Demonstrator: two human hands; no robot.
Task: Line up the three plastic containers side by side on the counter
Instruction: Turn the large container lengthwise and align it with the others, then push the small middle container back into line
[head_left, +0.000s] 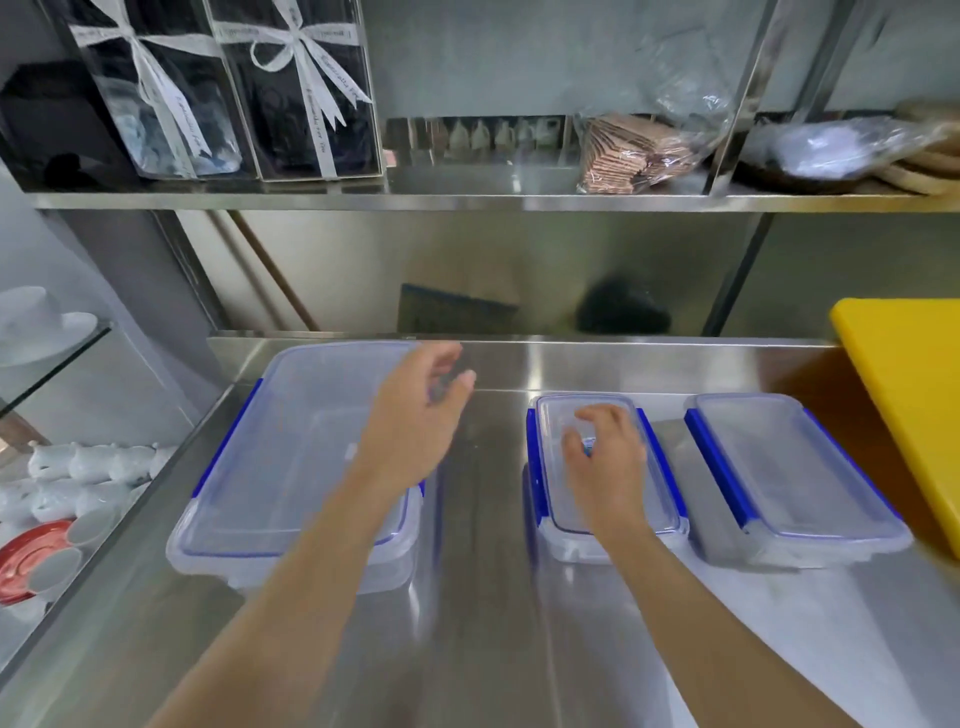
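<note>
Three clear plastic containers with blue clip lids stand on the steel counter (483, 597). The large container (291, 457) is at the left, a small one (556, 499) in the middle, and a medium one (784, 473) at the right. My left hand (415, 415) hovers over the right edge of the large container, fingers apart, holding nothing. My right hand (605, 457) rests on top of the small container's lid with its fingers spread and bent. A wide gap of bare counter separates the large container from the small one.
A yellow cutting board (909, 395) lies at the right edge, close to the medium container. A steel shelf (467, 200) above holds ribboned gift boxes (306, 88) and bagged items. White cups (78, 467) and a red plate sit lower at the left, past the counter edge.
</note>
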